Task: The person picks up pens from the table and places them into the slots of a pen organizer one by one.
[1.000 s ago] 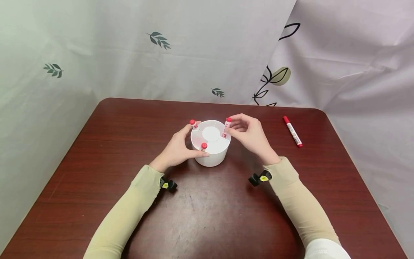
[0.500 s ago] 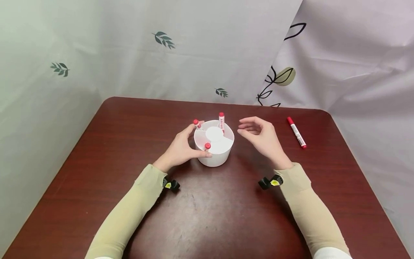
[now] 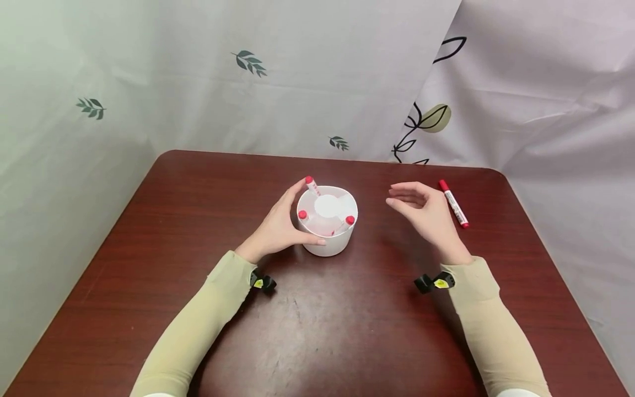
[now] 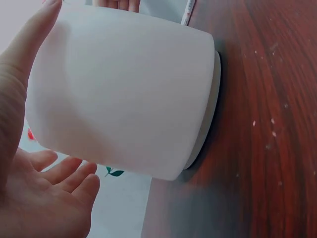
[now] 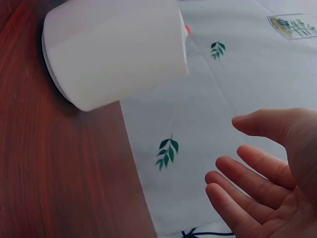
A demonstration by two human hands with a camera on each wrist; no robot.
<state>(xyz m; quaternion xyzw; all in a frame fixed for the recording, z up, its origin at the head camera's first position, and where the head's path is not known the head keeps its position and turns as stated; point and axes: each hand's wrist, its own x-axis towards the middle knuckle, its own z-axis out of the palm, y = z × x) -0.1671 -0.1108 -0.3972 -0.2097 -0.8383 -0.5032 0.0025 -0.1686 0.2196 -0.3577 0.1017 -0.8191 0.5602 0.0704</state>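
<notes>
A round white pen holder with inner dividers stands upright on the table, holding one marker at its back left, a second marker at its left and a third marker at its front right. My left hand grips the holder from the left, thumb along its near wall, fingers on the far side. Off to the right, my right hand is held above the table with fingers loosely bent and nothing in them. Just beyond it lies a loose red-capped marker.
The dark red-brown table ends at the back against a pale curtain printed with leaves. Each wrist bears a small black camera, such as the right-hand camera.
The right hand has let go of a marker in the holder and moved right, towards the loose marker. The holder has turned counterclockwise under the left hand, carrying its markers round.
</notes>
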